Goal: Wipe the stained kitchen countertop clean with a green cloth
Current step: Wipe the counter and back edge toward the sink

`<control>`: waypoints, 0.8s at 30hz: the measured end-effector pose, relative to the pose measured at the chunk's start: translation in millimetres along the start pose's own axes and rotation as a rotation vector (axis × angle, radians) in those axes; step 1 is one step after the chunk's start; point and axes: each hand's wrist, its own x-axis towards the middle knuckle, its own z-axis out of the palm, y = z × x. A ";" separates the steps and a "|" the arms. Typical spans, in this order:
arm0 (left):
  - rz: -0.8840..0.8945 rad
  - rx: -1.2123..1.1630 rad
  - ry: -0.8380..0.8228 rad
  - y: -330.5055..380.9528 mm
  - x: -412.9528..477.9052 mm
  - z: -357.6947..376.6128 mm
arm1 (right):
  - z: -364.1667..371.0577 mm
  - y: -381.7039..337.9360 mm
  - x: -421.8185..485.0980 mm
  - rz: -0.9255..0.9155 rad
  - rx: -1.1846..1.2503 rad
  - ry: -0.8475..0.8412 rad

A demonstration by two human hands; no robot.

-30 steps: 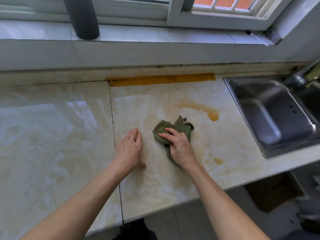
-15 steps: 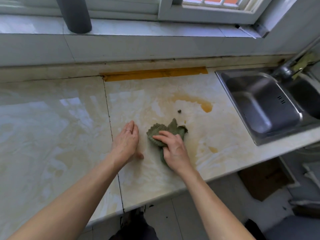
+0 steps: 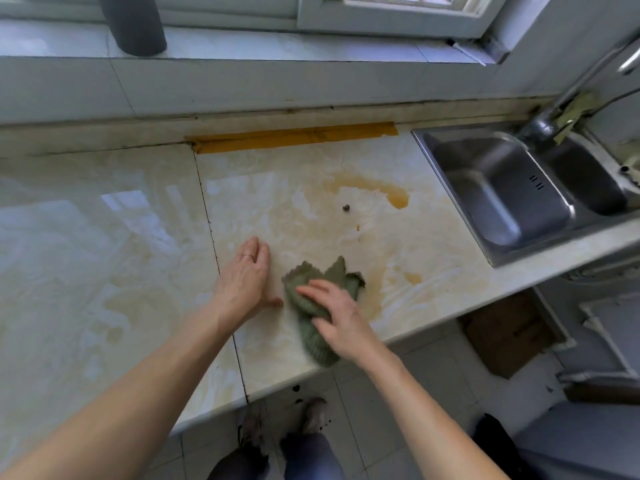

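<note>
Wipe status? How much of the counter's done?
Early. Done: only pale smeared streaks beside the green cloth. In hand: right hand presses the cloth near the front edge; left hand rests flat on the countertop. Remaining: orange puddle, small spot, dark crumb.

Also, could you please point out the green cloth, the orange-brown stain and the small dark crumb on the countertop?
green cloth [image 3: 337, 271]: head view, on its upper bunched fold.
orange-brown stain [image 3: 398, 199]: head view, on its darkest pooled right end.
small dark crumb [image 3: 345, 207]: head view, on its middle.
</note>
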 end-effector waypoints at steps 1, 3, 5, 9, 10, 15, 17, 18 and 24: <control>0.012 -0.001 0.000 1.9 -2.5 0.2 | 5.0 6.2 -9.2 -0.042 -0.030 -0.037; 0.018 0.000 -0.007 4.7 -6.3 0.6 | -2.6 25.0 -9.4 -0.053 -0.084 -0.038; 0.022 0.000 -0.005 6.9 -7.9 2.1 | -18.9 40.5 8.7 0.007 -0.122 0.017; 0.029 -0.023 0.004 24.4 -9.2 8.7 | -36.5 32.1 26.8 0.096 -0.138 0.093; 0.032 -0.023 0.002 28.5 -9.2 11.3 | -31.0 26.2 20.6 0.066 -0.110 0.058; 0.033 0.020 -0.028 51.2 -10.0 28.5 | -12.0 41.1 -26.7 -0.153 -0.131 -0.110; 0.009 0.043 -0.035 59.9 -13.0 31.6 | -27.0 59.0 -17.5 -0.119 -0.144 -0.079; -0.002 0.044 -0.037 63.2 -14.3 32.8 | -34.5 63.0 -11.9 -0.075 -0.142 -0.050; -0.076 -0.005 -0.025 80.6 -22.3 41.7 | -33.8 49.4 -26.7 -0.062 -0.075 -0.052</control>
